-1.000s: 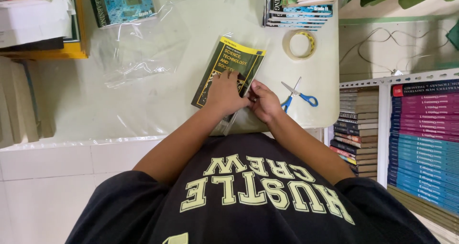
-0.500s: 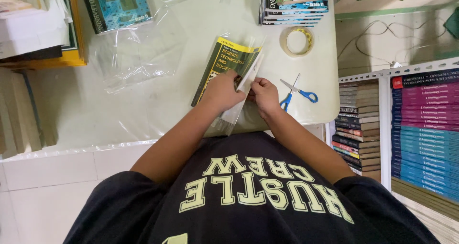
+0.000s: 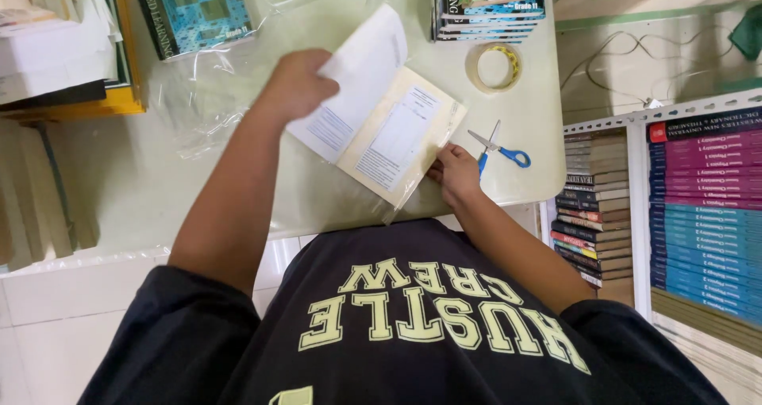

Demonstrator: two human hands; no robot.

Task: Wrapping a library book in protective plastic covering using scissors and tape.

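A clear plastic sheet [image 3: 190, 111] is lying on the left part of the pale table [image 3: 143, 190], and the left hand [image 3: 295, 83] is gripping the lifted cover [image 3: 357, 79] of the book [image 3: 401, 135] with its fingers closed on the paper. The open book is lying in the middle of the table, its long side slanting from upper left to lower right. The right hand [image 3: 456, 173] is pressing its curled fingers on the book's lower right corner, with blue scissors [image 3: 500, 149] and a tape roll [image 3: 494, 66] just beyond.
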